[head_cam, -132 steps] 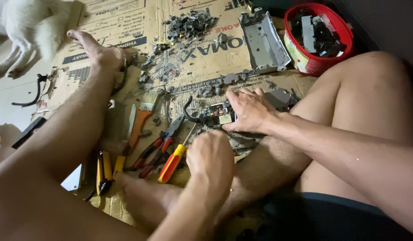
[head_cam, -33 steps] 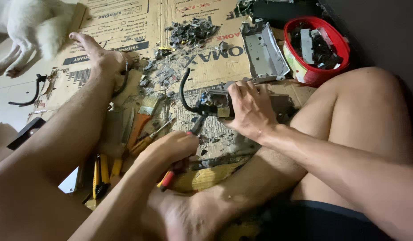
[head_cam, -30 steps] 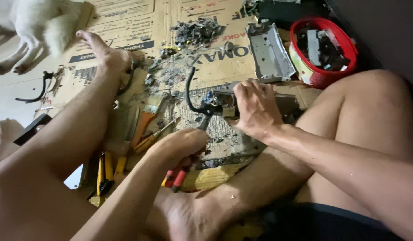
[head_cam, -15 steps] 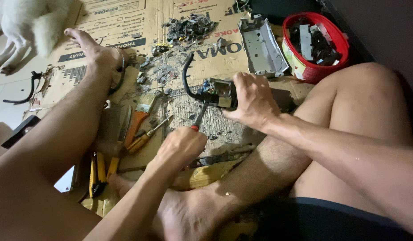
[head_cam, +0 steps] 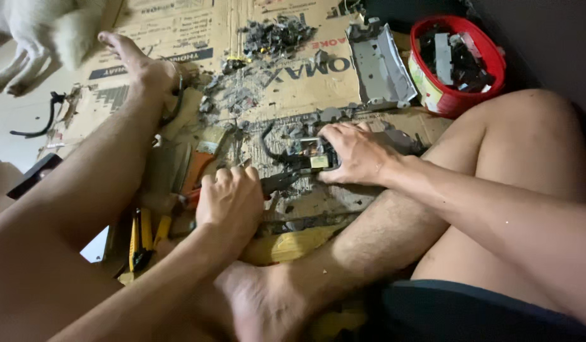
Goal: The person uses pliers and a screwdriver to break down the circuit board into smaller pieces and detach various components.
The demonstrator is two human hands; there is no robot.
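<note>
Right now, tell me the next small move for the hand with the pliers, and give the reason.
Probably squeeze the left hand shut so the pliers bite. Their dark tips already sit against the small electronic part, which the right hand pins to the cardboard. Whether the tips already grip anything cannot be told from this view.

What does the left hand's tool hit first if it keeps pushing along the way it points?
The left hand holds red-handled pliers aimed up and right. First in that line is the small electronic part pinned by the right hand; the tips look at or near it, depth unclear.
</note>
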